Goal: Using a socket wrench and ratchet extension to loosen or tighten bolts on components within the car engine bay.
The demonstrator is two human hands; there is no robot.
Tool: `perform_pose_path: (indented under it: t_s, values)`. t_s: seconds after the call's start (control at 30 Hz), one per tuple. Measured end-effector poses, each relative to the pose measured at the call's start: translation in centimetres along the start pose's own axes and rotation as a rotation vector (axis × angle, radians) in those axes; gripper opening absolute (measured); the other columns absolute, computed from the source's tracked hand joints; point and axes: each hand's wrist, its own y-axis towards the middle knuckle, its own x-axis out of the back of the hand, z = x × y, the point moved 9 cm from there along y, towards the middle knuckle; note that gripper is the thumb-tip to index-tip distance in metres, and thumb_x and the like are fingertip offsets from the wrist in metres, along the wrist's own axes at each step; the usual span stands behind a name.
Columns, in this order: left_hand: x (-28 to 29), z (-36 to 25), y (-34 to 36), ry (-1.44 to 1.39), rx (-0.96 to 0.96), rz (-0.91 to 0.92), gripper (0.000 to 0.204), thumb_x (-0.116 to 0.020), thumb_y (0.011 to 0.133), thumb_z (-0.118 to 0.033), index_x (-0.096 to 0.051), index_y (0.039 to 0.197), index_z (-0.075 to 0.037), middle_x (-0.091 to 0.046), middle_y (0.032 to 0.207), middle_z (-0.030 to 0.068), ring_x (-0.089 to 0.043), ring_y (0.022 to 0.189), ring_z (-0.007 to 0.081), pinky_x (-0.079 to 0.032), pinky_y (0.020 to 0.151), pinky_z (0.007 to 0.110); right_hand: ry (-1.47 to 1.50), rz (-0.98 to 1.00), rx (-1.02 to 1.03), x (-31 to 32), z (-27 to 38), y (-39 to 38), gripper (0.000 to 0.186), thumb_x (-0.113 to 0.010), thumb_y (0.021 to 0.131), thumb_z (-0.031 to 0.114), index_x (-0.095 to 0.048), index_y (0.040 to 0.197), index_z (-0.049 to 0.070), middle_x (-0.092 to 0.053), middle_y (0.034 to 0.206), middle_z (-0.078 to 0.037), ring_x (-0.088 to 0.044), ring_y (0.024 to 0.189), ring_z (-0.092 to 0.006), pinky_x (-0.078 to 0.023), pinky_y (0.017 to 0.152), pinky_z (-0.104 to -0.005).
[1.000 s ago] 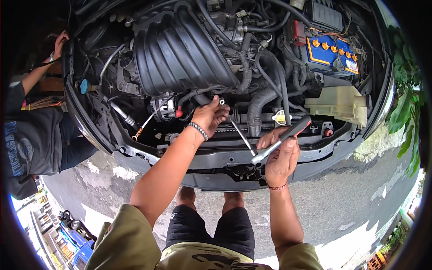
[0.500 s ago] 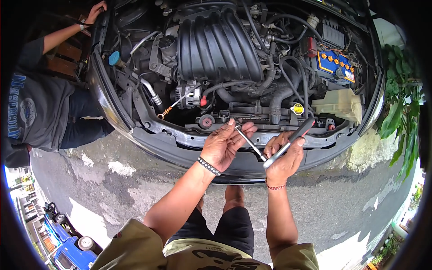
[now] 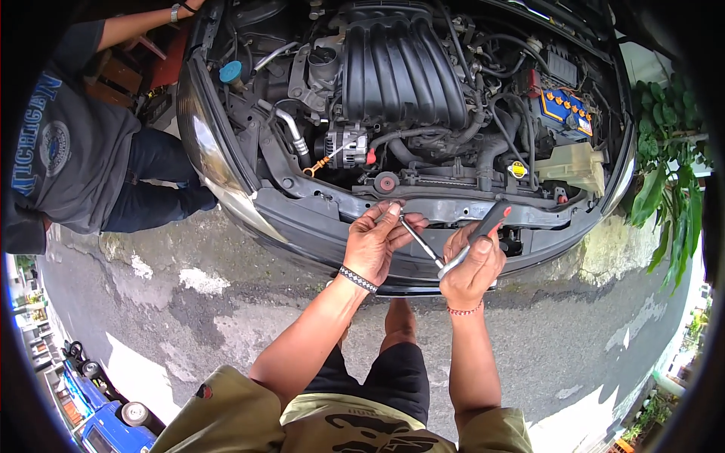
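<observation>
My left hand [image 3: 374, 240] pinches the upper end of a chrome extension bar [image 3: 419, 242], with its other fingers curled and partly spread. Any small part at that tip is too hidden to make out. My right hand [image 3: 470, 275] grips a ratchet [image 3: 492, 220] with a black-and-red handle, its steel head joined to the bar's lower end. Both hands are over the front edge [image 3: 302, 238] of an open car engine bay, nearest the radiator support [image 3: 456, 208]. Behind them lie a ribbed black engine cover [image 3: 400, 72] and an orange dipstick handle [image 3: 311, 170].
A person in a dark shirt [image 3: 83, 151] stands at the left, an arm reaching to the car. A blue battery [image 3: 563, 109] and translucent reservoir [image 3: 572, 172] sit right in the bay. Leafy plants [image 3: 653, 189] border the right. A blue vehicle [image 3: 106, 419] stands lower left.
My hands have drawn back from inside the bay to its front edge, tool still held. The left fingers now close on the bar's tip. The engine bay appears shifted rightward.
</observation>
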Motion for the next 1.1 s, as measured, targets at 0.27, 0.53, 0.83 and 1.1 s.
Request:
perform_pose_path:
  t_s: [0.27, 0.53, 0.83, 1.1]
  values:
    - [2.0, 0.2, 0.4, -0.108, -0.088, -0.158, 0.023, -0.059, 0.094, -0.017, -0.052, 0.103, 0.003, -0.066, 0.098, 0.0217, -0.068, 0.091, 0.029, -0.057, 0.085, 0.036, 0.209, -0.212, -0.198, -3.0, -1.9, -2.2, 0.042, -0.034, 0.102, 0.033, -0.044, 0.079, -0.002, -0.042, 0.055, -0.004, -0.044, 0.045, -0.0128, -0.033, 0.042, -0.0253]
    - [0.9, 0.3, 6.1, 0.081, 0.009, -0.024, 0.025, -0.053, 0.097, -0.019, -0.051, 0.107, 0.004, -0.064, 0.107, 0.0238, -0.067, 0.097, 0.0307, -0.056, 0.086, 0.036, 0.365, -0.344, -0.197, -3.0, -7.4, -1.6, 0.038, -0.035, 0.103, 0.036, -0.043, 0.089, 0.001, -0.041, 0.071, -0.003, -0.042, 0.058, -0.0103, -0.037, 0.05, -0.0242]
    - [2.7, 3.4, 19.6, 0.621, 0.199, -0.004, 0.016, -0.053, 0.094, -0.006, -0.057, 0.104, 0.005, -0.066, 0.099, 0.0159, -0.067, 0.086, 0.0248, -0.057, 0.073, 0.036, 0.379, 0.122, -0.701, -4.8, -20.1, 6.8, 0.035, -0.055, 0.096, 0.029, -0.056, 0.1, -0.006, -0.065, 0.095, -0.017, -0.069, 0.082, -0.0242, -0.058, 0.071, -0.0311]
    - [4.8, 3.7, 27.7, 0.727, 0.205, -0.126, 0.017, -0.05, 0.093, -0.005, -0.065, 0.093, 0.005, -0.068, 0.091, 0.0162, -0.066, 0.066, 0.0202, -0.056, 0.051, 0.03, 0.228, 0.382, -0.793, -7.0, -25.8, 10.5, 0.035, -0.062, 0.091, 0.02, -0.057, 0.1, -0.013, -0.066, 0.097, -0.025, -0.069, 0.089, -0.0288, -0.058, 0.08, -0.0318]
